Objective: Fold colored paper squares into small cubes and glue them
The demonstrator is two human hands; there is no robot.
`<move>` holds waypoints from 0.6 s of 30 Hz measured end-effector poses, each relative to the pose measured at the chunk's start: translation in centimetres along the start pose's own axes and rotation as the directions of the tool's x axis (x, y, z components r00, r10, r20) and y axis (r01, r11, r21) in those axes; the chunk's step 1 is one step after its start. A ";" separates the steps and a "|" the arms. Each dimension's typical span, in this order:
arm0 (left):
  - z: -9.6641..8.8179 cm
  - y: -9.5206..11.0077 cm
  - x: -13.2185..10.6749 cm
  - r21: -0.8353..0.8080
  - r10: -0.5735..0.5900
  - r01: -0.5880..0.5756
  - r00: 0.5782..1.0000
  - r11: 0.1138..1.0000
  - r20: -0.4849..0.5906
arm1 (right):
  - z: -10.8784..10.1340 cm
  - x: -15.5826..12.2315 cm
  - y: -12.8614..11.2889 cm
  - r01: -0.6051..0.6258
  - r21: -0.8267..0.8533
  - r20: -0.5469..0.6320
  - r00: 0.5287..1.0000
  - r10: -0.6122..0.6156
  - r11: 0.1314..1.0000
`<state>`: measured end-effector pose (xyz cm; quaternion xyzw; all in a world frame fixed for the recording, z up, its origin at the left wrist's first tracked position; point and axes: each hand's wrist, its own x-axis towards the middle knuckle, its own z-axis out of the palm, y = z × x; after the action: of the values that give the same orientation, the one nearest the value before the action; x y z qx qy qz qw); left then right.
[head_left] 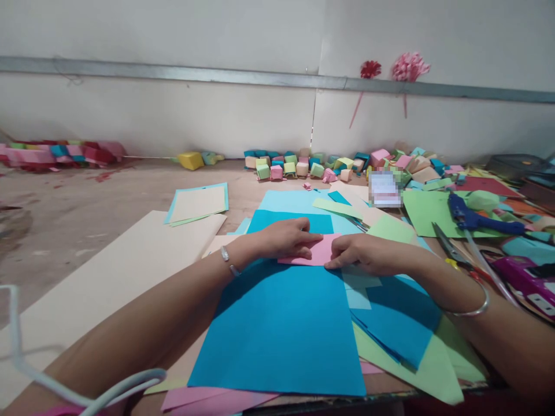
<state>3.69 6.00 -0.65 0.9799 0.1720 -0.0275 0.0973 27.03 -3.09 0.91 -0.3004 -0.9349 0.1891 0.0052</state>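
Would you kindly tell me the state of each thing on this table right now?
Pink paper: lying flat, pressed down by both hands.
Left hand: fingers pressing on the pink paper.
Right hand: fingers pressing its near edge.
Blue sheet: unfolded, flat under the pink paper.
Glue gun: lying on green paper.
Paper cubes: folded, lined up by the wall.

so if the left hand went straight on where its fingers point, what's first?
The left hand points right across the pink paper under it. First in line is likely the right hand, whose fingertips are at that paper's right edge. Nothing else shows between them.
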 end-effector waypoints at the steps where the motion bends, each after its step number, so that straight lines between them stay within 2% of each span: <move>1: -0.1 0.0 0.0 -0.013 -0.002 0.002 1.000 1.000 0.008 | -0.1 -0.1 0.0 -0.001 0.021 -0.005 1.000 0.001 1.000; 4: -0.1 0.4 0.1 -0.055 -0.023 0.024 1.000 0.998 0.012 | -0.1 -0.3 0.0 0.003 0.048 -0.025 1.000 -0.002 0.999; 10: 0.5 1.5 0.4 -0.026 -0.167 0.165 0.984 0.986 -0.059 | 0.0 -0.1 -0.1 0.005 0.072 -0.023 1.000 -0.004 0.997; 14: -0.2 1.6 0.2 -0.045 -0.166 0.166 0.986 0.985 0.000 | -0.1 -0.1 -0.2 0.011 0.050 -0.024 1.000 -0.009 0.999; 18: -1.4 1.0 -0.4 -0.069 -0.150 0.157 0.983 0.985 0.102 | 0.1 -0.3 0.1 -0.016 0.066 -0.023 1.000 0.018 0.998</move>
<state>3.63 5.26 0.95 0.9567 0.2431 -0.0756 0.1408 27.34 -3.19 0.80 -0.3101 -0.9254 0.2164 0.0246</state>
